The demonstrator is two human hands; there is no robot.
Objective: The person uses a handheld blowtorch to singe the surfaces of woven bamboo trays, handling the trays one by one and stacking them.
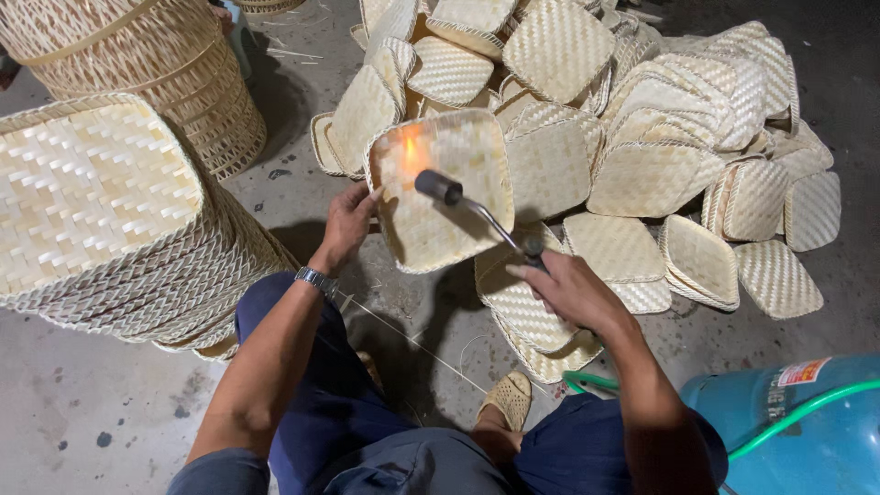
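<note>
Close-up: torch on woven tray

Leftmost, stacked square bamboo trays (101, 211). Left hand (348, 225) grips the rim of a tilted woven tray (449, 188), flame on its weave. Right hand (573, 293) closed around a metal torch (477, 211). Blue gas cylinder (807, 426) right.

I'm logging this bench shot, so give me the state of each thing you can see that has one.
Gas torch: lit, flame on the tray, held in the right hand.
Held woven tray: tilted up, gripped at its edge by the left hand.
Loose woven trays: heaped on the floor.
Stacked trays: nested, lying on their side.
Blue gas cylinder: lying down, green hose attached.
</note>
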